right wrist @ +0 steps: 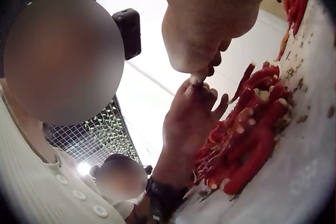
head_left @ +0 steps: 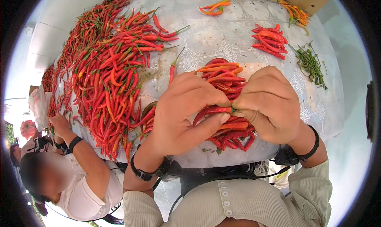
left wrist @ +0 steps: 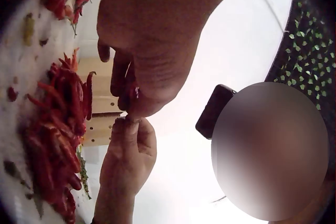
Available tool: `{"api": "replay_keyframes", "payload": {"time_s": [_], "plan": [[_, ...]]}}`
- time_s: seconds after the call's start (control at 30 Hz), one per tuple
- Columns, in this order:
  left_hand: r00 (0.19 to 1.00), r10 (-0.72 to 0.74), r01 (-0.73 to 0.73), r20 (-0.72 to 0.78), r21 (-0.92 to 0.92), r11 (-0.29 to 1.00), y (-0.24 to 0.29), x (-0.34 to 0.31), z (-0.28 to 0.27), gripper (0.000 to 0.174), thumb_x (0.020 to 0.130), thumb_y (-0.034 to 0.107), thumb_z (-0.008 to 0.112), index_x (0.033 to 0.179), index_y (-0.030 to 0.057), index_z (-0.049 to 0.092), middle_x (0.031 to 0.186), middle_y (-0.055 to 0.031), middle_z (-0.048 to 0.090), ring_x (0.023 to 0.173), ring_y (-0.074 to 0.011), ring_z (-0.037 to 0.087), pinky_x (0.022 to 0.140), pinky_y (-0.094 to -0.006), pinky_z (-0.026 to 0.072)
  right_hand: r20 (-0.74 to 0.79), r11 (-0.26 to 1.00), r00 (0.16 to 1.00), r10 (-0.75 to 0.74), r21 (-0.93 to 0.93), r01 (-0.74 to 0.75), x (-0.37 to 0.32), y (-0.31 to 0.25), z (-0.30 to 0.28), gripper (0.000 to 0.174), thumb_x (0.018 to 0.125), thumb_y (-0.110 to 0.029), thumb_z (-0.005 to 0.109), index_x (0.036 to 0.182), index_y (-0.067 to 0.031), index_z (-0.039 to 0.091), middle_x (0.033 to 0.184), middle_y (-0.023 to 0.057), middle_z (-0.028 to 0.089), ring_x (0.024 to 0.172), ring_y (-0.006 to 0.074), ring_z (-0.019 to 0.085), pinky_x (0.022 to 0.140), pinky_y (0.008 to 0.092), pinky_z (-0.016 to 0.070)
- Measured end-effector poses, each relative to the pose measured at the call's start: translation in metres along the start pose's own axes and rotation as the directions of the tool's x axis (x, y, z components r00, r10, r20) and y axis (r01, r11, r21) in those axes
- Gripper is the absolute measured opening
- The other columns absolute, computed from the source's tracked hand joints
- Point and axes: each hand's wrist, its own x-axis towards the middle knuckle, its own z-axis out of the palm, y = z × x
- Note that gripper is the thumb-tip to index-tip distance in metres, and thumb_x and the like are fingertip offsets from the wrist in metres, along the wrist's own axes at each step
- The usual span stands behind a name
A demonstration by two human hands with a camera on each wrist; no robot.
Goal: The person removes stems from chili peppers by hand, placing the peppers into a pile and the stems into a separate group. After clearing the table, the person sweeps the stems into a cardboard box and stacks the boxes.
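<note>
My left hand pinches a red chili pepper between thumb and forefinger, near its stem end. Opposite it, the thumb and forefinger of my right hand pinch the pepper's small green stem. The fingertips of both hands meet there. Directly below them lies a pile of red and orange chili peppers, partly hidden by the hands. In the left wrist view, the left hand faces the right hand beside that pile. The right wrist view shows pale cut-looking ends on several piled peppers.
A large heap of stemmed red chilies covers the table's left side. Smaller groups include red peppers, orange peppers and loose green stems. Cardboard boxes stand at the far edge. Another person sits at left.
</note>
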Motion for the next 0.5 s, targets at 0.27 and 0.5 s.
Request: {"api": "replay_keyframes", "payload": {"time_s": [0.27,0.5], "plan": [[0.999,-0.018,0.022,0.034,-0.106,0.994,-0.002,-0.001,0.001,0.023,0.074,0.009,0.078,0.094,0.0038,0.069,0.088,-0.0085,0.067,0.081,-0.0264,0.061,0.077,-0.0369,0.0465,0.077,0.980,0.996,0.039,0.192,-0.054,0.002,0.006,-0.004,0.015,0.072,-0.005,0.075,0.084,-0.0073,0.065,0.082,0.0062,0.062,0.076,0.0278,0.059,0.070,0.0387,0.0449],[0.997,-0.070,0.075,0.027,-0.207,0.975,-0.002,-0.002,0.005,0.020,0.075,0.006,0.078,0.093,0.0025,0.069,0.089,-0.0088,0.068,0.081,-0.0251,0.062,0.076,-0.0355,0.0468,0.141,0.951,0.988,0.059,0.292,-0.098,-0.001,0.012,-0.007,0.011,0.080,-0.010,0.075,0.088,-0.0065,0.067,0.082,0.0044,0.063,0.076,0.0235,0.057,0.074,0.0362,0.0441]]}}
